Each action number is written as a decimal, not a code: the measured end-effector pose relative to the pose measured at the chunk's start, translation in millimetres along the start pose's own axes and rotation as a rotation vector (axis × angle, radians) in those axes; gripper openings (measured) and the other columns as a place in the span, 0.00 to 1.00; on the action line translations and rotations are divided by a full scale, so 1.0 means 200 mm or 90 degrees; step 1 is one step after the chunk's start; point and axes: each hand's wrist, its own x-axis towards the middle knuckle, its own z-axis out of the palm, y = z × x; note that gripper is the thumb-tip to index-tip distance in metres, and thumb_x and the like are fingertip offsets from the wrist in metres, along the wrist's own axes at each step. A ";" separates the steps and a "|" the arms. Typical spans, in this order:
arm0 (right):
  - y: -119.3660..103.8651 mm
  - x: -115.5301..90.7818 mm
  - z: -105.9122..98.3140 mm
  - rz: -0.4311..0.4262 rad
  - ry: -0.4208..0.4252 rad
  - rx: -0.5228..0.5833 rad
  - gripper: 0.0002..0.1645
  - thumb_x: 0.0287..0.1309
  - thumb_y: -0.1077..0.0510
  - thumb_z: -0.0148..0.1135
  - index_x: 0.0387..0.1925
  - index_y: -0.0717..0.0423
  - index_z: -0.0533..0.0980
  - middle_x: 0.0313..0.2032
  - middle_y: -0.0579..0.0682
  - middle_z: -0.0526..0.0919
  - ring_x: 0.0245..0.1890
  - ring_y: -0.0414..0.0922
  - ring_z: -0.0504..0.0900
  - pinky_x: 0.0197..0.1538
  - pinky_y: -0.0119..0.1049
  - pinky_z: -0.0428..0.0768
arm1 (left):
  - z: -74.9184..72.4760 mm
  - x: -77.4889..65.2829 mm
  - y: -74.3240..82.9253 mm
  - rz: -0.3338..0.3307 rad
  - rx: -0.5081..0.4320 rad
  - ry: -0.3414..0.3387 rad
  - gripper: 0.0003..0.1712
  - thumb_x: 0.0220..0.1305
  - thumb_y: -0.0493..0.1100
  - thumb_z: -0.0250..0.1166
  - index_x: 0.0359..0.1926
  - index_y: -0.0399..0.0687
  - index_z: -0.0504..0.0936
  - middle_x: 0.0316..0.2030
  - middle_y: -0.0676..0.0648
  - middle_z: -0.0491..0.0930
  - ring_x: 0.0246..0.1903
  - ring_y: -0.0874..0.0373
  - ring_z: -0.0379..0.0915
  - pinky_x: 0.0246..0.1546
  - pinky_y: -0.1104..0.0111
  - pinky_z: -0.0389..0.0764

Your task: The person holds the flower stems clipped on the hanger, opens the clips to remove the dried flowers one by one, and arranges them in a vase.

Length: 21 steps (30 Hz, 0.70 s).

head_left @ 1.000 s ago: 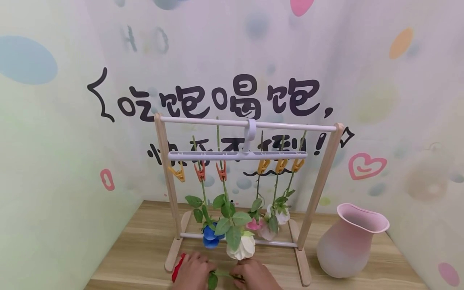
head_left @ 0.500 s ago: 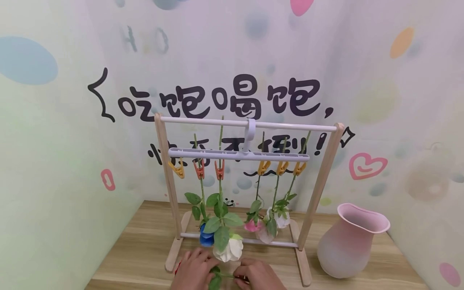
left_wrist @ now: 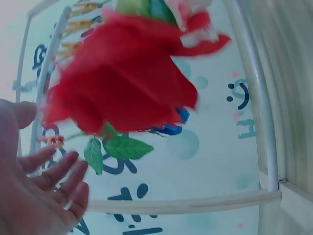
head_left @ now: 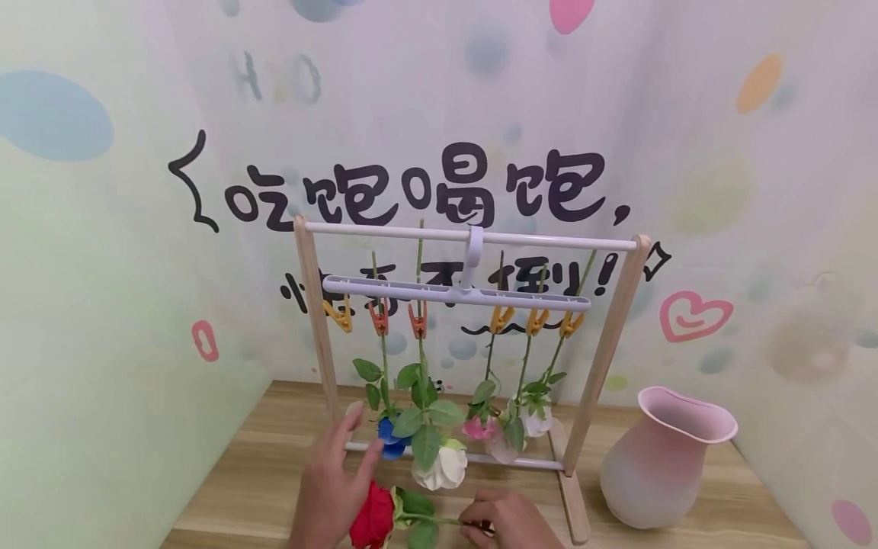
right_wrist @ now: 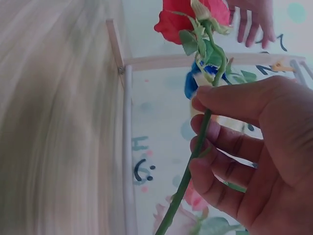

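The left hand has come off the rose: half a second ago it covered most of the red bloom at the lower edge of the head view, and now it stands up and to the left of it, leaving the bloom in plain sight at bottom centre. The rose therefore seems to be in the right hand's care alone, with the left free for other work. The hanger has also tipped a little, its left end now higher than its right.

The left hand is raised near the foot of the rack's left post, fingers upward and apart, thumb held out towards the blue flower; whether it touches that flower is hard to tell. In the left wrist view the palm and loosely bent fingers hold nothing, and the blurred bloom fills the upper middle.

The right hand, low and right of centre, pinches the stem between thumb and curled fingers, as the right wrist view shows. The stem lies nearly level across the head view, bloom to the left.

Above, five flowers hang head down from the hanger, while the leftmost yellow clip grips no stem.
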 end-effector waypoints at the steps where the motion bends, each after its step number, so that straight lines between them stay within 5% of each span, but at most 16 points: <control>1: 0.00 -0.01 -0.01 0.003 0.003 0.004 0.05 0.54 0.53 0.61 0.30 0.46 0.82 0.25 0.31 0.73 0.26 0.24 0.70 0.27 0.16 0.66 | 0.00 0.01 -0.01 -0.030 -0.027 -0.002 0.27 0.56 0.48 0.64 0.56 0.45 0.70 0.46 0.49 0.74 0.47 0.56 0.70 0.44 0.54 0.73; 7: 0.01 -0.05 -0.08 0.025 0.045 0.015 0.06 0.56 0.50 0.58 0.34 0.41 0.81 0.30 0.32 0.76 0.28 0.25 0.71 0.26 0.18 0.67 | 0.00 0.07 -0.08 -0.171 -0.154 -0.026 0.25 0.65 0.52 0.50 0.61 0.49 0.64 0.53 0.50 0.68 0.53 0.58 0.63 0.47 0.54 0.69; 11: 0.00 -0.07 -0.14 0.049 0.082 0.027 0.06 0.56 0.50 0.58 0.35 0.39 0.80 0.31 0.32 0.77 0.27 0.25 0.71 0.24 0.19 0.68 | 0.04 0.10 -0.11 -0.199 -0.211 -0.030 0.24 0.67 0.52 0.48 0.61 0.51 0.63 0.55 0.52 0.68 0.53 0.61 0.63 0.47 0.59 0.70; 21: -0.02 -0.07 -0.27 0.020 0.283 -0.009 0.10 0.49 0.59 0.65 0.32 0.38 0.79 0.28 0.33 0.75 0.25 0.27 0.72 0.21 0.16 0.67 | 0.18 0.16 -0.14 -0.235 -0.281 -0.057 0.28 0.63 0.52 0.54 0.61 0.48 0.61 0.56 0.47 0.68 0.56 0.53 0.63 0.47 0.57 0.66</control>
